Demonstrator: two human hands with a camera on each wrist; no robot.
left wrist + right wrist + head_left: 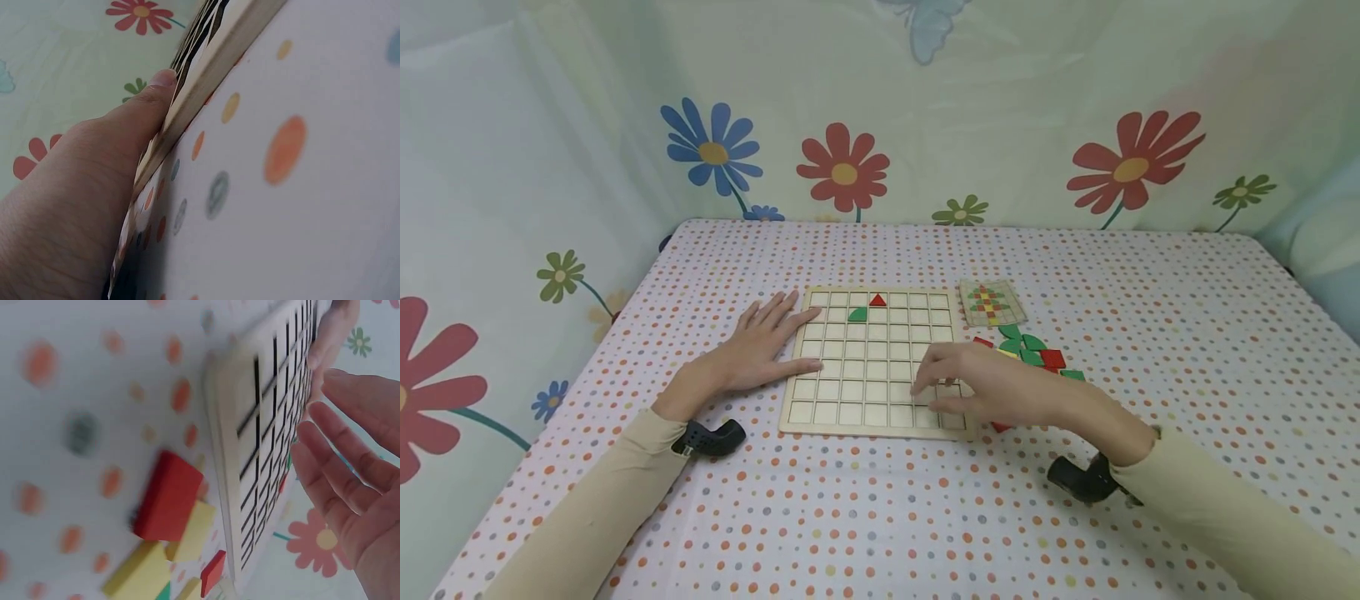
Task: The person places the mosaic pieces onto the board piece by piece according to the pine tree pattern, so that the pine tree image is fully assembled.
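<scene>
A wooden grid board (853,390) lies on the table. Near its far edge a red triangle (877,301) fills a top-row cell, and a green quarter-round piece (858,314) sits one row below, to its left. My left hand (756,346) rests along the board's left side, fingers spread and thumb on the frame; the left wrist view shows the thumb (147,103) against the board's edge. Over the right part of the grid hovers my right hand (992,383), its fingers loosely bent. In the right wrist view no piece shows between the fingers (340,447).
Right of the board lie loose pieces: green rounded ones (1033,342), a red square (1052,358) and others partly hidden behind the right hand. Yellow blocks (140,572) show in the right wrist view. A pattern card (992,302) lies at the board's far right corner.
</scene>
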